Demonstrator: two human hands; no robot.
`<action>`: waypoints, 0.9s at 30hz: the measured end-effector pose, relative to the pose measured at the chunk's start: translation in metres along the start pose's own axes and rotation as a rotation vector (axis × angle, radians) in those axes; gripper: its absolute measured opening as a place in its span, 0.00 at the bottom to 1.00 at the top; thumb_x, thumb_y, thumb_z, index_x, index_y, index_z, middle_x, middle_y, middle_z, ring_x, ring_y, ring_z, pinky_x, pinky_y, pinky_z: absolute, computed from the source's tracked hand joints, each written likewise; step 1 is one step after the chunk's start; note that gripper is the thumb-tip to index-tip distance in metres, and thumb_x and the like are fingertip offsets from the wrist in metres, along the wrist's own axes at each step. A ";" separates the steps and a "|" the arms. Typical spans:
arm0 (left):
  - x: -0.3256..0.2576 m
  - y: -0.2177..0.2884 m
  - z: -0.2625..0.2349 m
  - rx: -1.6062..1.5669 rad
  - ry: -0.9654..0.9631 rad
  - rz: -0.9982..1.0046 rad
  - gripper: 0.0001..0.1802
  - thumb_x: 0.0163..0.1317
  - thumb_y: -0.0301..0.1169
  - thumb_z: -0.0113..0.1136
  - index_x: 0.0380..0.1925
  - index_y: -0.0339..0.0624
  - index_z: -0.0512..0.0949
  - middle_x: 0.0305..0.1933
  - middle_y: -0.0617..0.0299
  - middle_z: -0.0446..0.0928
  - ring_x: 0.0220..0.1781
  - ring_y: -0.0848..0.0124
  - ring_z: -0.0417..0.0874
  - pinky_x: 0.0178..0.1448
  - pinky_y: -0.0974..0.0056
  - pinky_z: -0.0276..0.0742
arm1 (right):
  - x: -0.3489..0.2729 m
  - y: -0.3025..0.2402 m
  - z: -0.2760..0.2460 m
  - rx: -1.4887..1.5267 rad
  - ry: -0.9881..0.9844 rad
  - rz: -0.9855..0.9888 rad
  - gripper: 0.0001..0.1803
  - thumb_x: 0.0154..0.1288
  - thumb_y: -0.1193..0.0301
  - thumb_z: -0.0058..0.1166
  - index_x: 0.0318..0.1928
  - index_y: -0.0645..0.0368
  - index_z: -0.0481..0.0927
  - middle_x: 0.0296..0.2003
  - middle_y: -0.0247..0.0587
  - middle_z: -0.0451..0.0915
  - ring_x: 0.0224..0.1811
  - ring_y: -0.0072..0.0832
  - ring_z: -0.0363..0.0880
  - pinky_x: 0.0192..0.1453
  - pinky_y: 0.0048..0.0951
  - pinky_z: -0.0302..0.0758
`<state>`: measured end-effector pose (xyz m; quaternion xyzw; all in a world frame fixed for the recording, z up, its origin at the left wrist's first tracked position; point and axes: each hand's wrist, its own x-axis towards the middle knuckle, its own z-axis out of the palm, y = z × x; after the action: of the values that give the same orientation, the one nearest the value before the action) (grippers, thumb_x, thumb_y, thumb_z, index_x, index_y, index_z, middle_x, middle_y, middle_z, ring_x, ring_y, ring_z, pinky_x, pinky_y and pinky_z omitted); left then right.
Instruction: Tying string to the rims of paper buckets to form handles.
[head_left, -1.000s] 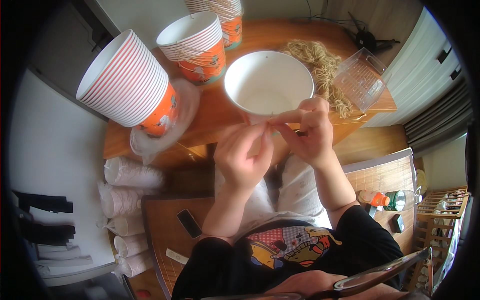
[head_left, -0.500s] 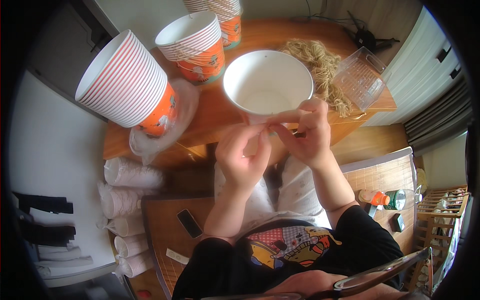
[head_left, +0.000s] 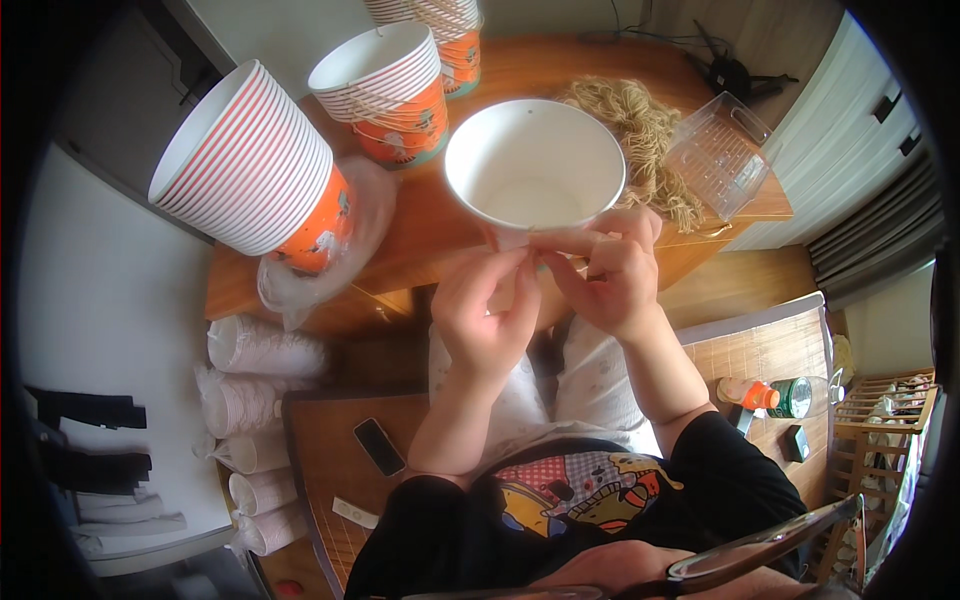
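Observation:
A large white-lined paper bucket stands at the table's front edge, its open mouth tipped up toward me. Just at its near side my left hand and my right hand meet fingertip to fingertip. Both are closed in a pinch, thumb against forefinger. Whatever lies between the fingertips is too small and covered to make out. Right behind the bucket is a heap of tan cords.
On the wooden table, a tall stack of orange and white buckets stands left, beside corded stacks. A clear plastic basket sits right. Wrapped bucket stacks lie low left; a phone and bottles lie beside me.
My right hand has dipped slightly and its fingers have curled in more. My left hand stays pinched in nearly the same place. The bucket has barely shifted.

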<state>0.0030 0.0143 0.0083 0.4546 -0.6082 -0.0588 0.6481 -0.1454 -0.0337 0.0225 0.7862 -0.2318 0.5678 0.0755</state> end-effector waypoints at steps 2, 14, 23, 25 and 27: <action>0.000 -0.001 0.000 0.015 0.001 0.009 0.06 0.52 0.21 0.66 0.32 0.37 0.83 0.30 0.55 0.82 0.32 0.59 0.83 0.38 0.62 0.77 | 0.000 -0.001 0.000 -0.007 -0.001 0.002 0.25 0.50 0.74 0.72 0.39 0.49 0.65 0.42 0.20 0.87 0.42 0.26 0.70 0.52 0.34 0.58; 0.002 0.002 0.000 0.111 -0.017 0.102 0.08 0.50 0.21 0.67 0.32 0.39 0.83 0.30 0.55 0.82 0.33 0.57 0.84 0.40 0.60 0.78 | 0.001 -0.007 0.000 -0.110 0.034 -0.007 0.23 0.48 0.80 0.69 0.36 0.52 0.66 0.38 0.31 0.88 0.38 0.28 0.71 0.48 0.31 0.62; -0.002 0.003 0.003 -0.009 -0.027 0.008 0.06 0.53 0.21 0.66 0.32 0.38 0.82 0.30 0.55 0.82 0.32 0.58 0.83 0.38 0.61 0.77 | -0.005 -0.003 -0.001 0.120 0.020 0.158 0.24 0.48 0.84 0.66 0.32 0.52 0.61 0.39 0.30 0.88 0.38 0.28 0.68 0.48 0.28 0.64; -0.003 0.002 0.003 -0.025 -0.023 -0.010 0.06 0.53 0.21 0.66 0.32 0.38 0.82 0.30 0.55 0.82 0.31 0.58 0.83 0.37 0.61 0.77 | -0.005 -0.004 -0.001 0.122 0.008 0.156 0.24 0.47 0.84 0.67 0.31 0.52 0.62 0.39 0.29 0.88 0.37 0.27 0.68 0.47 0.28 0.64; -0.003 0.001 0.003 0.013 -0.018 0.033 0.07 0.53 0.21 0.66 0.33 0.38 0.82 0.30 0.55 0.82 0.31 0.58 0.83 0.38 0.61 0.78 | -0.005 -0.003 -0.001 0.107 0.025 0.143 0.23 0.46 0.80 0.69 0.36 0.50 0.68 0.38 0.21 0.87 0.36 0.24 0.67 0.48 0.28 0.61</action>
<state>-0.0012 0.0150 0.0069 0.4484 -0.6216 -0.0481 0.6405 -0.1460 -0.0294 0.0184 0.7635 -0.2555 0.5931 -0.0045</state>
